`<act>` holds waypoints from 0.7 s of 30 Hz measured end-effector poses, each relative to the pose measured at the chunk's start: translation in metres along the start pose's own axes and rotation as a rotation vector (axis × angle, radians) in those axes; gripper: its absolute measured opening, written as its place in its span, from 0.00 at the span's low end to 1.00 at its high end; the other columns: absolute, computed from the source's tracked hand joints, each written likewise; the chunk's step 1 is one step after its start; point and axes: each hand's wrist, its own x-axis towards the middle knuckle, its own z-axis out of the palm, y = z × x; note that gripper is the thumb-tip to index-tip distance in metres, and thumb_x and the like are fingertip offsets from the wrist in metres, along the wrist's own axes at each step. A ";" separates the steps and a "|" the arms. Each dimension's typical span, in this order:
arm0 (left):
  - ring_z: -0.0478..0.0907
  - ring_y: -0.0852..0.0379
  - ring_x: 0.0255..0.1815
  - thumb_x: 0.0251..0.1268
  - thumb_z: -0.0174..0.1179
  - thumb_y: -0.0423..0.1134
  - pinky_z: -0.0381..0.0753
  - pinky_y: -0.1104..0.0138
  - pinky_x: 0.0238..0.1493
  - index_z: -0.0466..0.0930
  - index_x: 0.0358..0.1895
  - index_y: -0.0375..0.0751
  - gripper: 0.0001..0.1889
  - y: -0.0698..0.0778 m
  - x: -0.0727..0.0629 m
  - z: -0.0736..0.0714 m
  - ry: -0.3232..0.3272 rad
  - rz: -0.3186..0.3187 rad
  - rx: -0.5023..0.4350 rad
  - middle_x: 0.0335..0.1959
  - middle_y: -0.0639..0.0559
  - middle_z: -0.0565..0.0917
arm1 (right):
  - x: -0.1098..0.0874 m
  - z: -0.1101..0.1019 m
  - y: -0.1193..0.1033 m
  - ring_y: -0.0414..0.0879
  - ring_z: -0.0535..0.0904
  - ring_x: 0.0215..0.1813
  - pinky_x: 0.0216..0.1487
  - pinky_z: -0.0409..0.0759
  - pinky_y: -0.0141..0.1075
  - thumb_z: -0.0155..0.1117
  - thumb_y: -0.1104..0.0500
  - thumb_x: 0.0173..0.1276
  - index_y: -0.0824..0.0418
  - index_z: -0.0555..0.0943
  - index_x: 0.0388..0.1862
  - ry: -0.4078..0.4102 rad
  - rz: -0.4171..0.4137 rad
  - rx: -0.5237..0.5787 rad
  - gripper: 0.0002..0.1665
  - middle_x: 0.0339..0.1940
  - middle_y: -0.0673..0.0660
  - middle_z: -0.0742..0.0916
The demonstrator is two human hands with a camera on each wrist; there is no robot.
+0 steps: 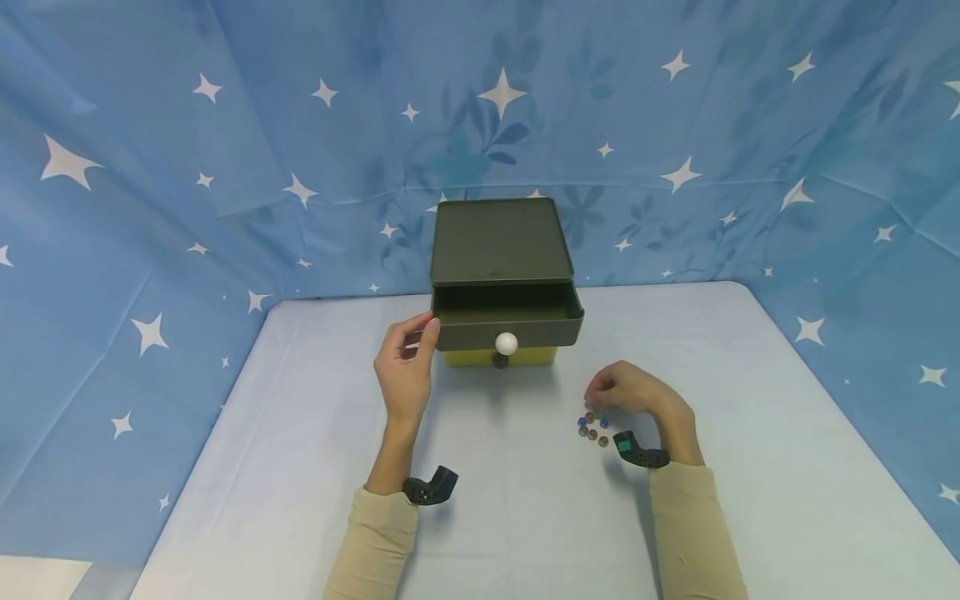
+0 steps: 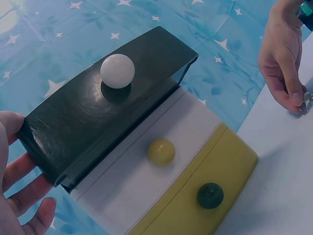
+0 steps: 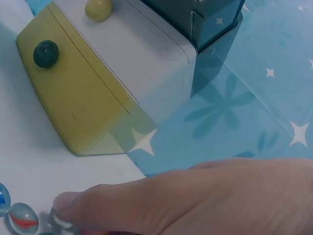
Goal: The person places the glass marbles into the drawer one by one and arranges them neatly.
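Note:
My left hand point(image 1: 405, 375) holds the left end of a dark green drawer point(image 2: 73, 132), with the thumb at its front corner and other fingers beside the end. That top drawer is pulled out, its visible inside bare, and a white ball knob point(image 1: 507, 343) is on its front. To the right, my right hand point(image 1: 637, 390) is low over several glass marbles point(image 1: 592, 434), thumb and fingertips pinching a clear marble point(image 3: 61, 224), partly hidden by the thumb. A red-streaked marble point(image 3: 23, 219) lies beside it.
Below the pulled-out drawer are a white drawer point(image 2: 132, 171) with a yellow knob point(image 2: 161, 152) and a yellow drawer point(image 2: 234, 161) with a dark green knob point(image 2: 210, 195). The cabinet stands at the back of the white table point(image 1: 510, 500), before a blue star-patterned cloth point(image 1: 300, 125).

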 end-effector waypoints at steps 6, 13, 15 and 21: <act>0.79 0.61 0.41 0.68 0.64 0.34 0.76 0.70 0.42 0.85 0.48 0.30 0.11 0.001 0.000 0.000 0.000 -0.003 0.002 0.44 0.34 0.84 | 0.001 -0.001 0.001 0.46 0.78 0.41 0.51 0.79 0.45 0.64 0.58 0.70 0.60 0.87 0.40 0.036 0.000 0.006 0.08 0.36 0.52 0.88; 0.78 0.65 0.41 0.68 0.64 0.33 0.76 0.70 0.42 0.85 0.48 0.30 0.11 0.002 -0.001 0.000 -0.001 -0.006 -0.001 0.44 0.34 0.84 | 0.003 -0.003 0.002 0.46 0.78 0.41 0.49 0.78 0.43 0.65 0.56 0.71 0.60 0.86 0.41 0.074 -0.021 0.003 0.09 0.36 0.52 0.88; 0.78 0.67 0.41 0.68 0.64 0.34 0.76 0.70 0.42 0.85 0.48 0.30 0.11 0.002 -0.001 0.000 -0.001 -0.006 0.000 0.44 0.34 0.84 | 0.003 -0.004 0.003 0.46 0.78 0.41 0.48 0.78 0.42 0.65 0.56 0.71 0.61 0.86 0.41 0.087 -0.028 0.004 0.09 0.36 0.53 0.88; 0.78 0.69 0.41 0.68 0.64 0.33 0.75 0.70 0.41 0.84 0.49 0.30 0.11 0.002 -0.001 0.000 -0.003 0.001 0.006 0.44 0.34 0.84 | 0.002 -0.004 0.004 0.46 0.78 0.41 0.47 0.78 0.40 0.65 0.58 0.70 0.62 0.86 0.41 0.104 -0.056 0.006 0.09 0.37 0.54 0.88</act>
